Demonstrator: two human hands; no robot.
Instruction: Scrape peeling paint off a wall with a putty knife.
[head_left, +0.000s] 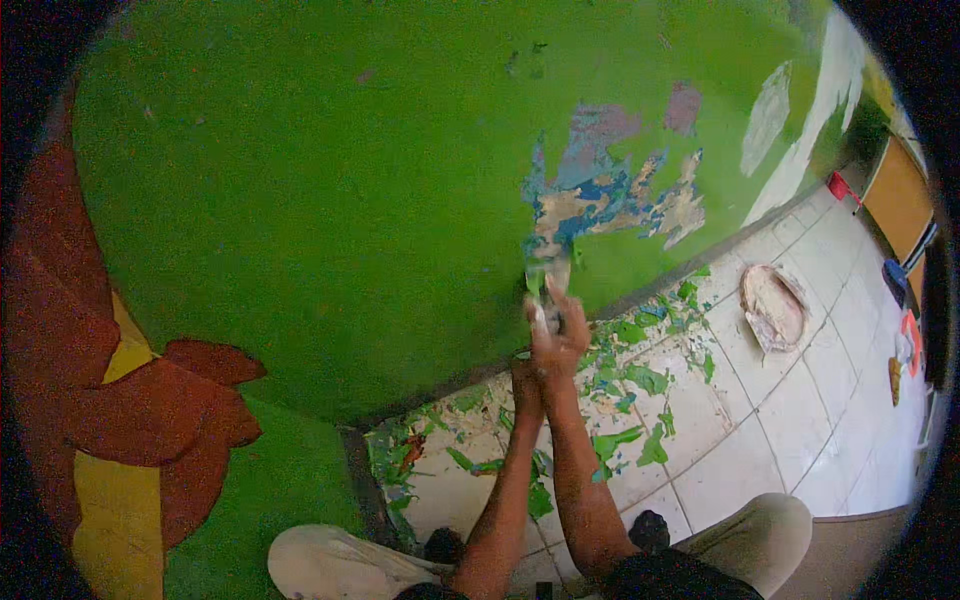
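Note:
Both of my hands are together on a scraper (547, 268) with a flat blade, partly hidden and blurred, held against the green painted wall (337, 202). My right hand (564, 334) is closed round its handle. Close beside it on the left is my left hand (534, 337), mostly overlapped; its fingers appear to be on the tool too. Just above the blade lies a scraped patch (585, 202) where blue, mauve and beige layers show. Green paint flakes (646, 379) are scattered on the tiled floor below the wall.
An oval, whitish-crusted basin (776, 307) rests on the white floor tiles (724, 465) at the right. White patches (810, 127) mark the wall at upper right. A red object (844, 189) and an orange-brown panel (898, 196) stand farther off. Brown and yellow painted shapes cover the left wall.

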